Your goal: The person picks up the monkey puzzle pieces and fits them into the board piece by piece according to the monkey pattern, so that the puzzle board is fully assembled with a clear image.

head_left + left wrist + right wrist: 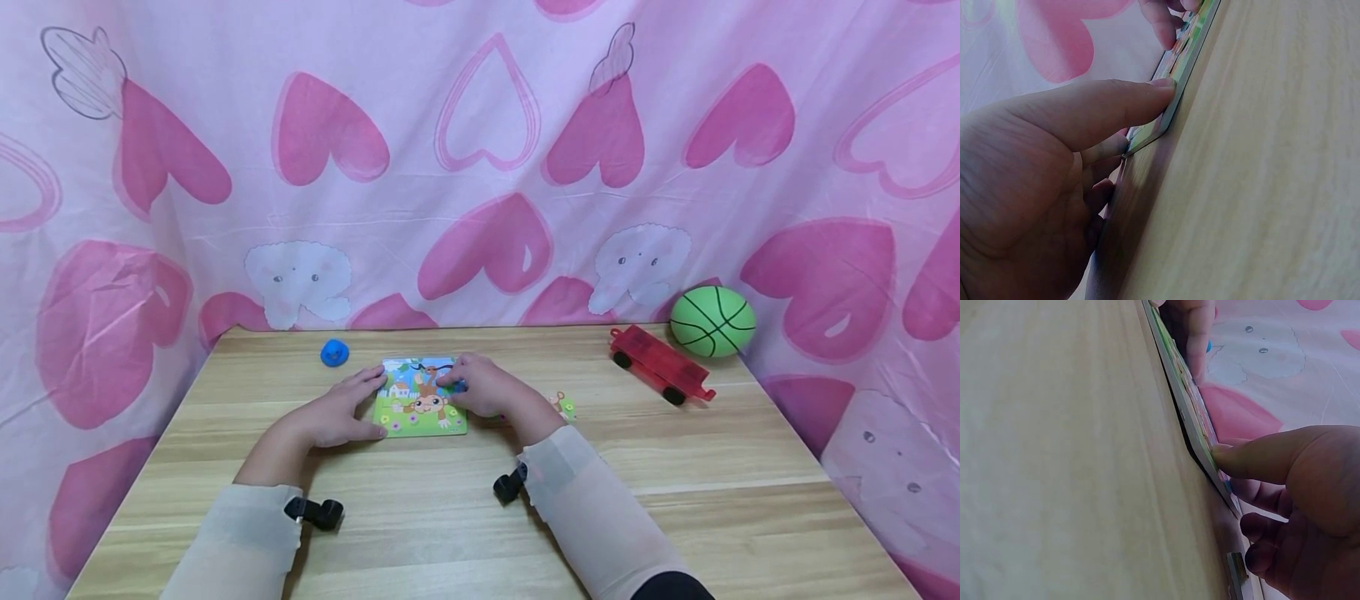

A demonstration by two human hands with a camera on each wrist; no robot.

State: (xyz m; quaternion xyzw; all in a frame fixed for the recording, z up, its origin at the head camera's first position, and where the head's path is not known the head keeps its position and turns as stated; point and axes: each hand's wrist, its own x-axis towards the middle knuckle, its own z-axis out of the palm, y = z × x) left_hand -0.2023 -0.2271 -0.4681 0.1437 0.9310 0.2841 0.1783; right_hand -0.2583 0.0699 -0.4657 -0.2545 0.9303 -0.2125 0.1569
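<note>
A monkey picture puzzle (420,421) on a thin square board lies on the wooden table. My left hand (341,412) holds the board's left side, thumb at the near corner and fingers at the far one; in the left wrist view, the thumb (1147,103) presses the edge. Over the board's right side, my right hand (483,387) bends its thumb and index finger onto a puzzle piece with some blue (460,387), mostly hidden by the fingers. The right thumb (1247,459) touches the board's face in the right wrist view.
A loose puzzle piece (564,406) lies right of the board, beside my right wrist. Farther right are a red toy wagon (660,364) with black wheels and a green ball (712,321). A small blue object (334,352) sits back left. A pink heart-print curtain (487,250) hangs behind the table.
</note>
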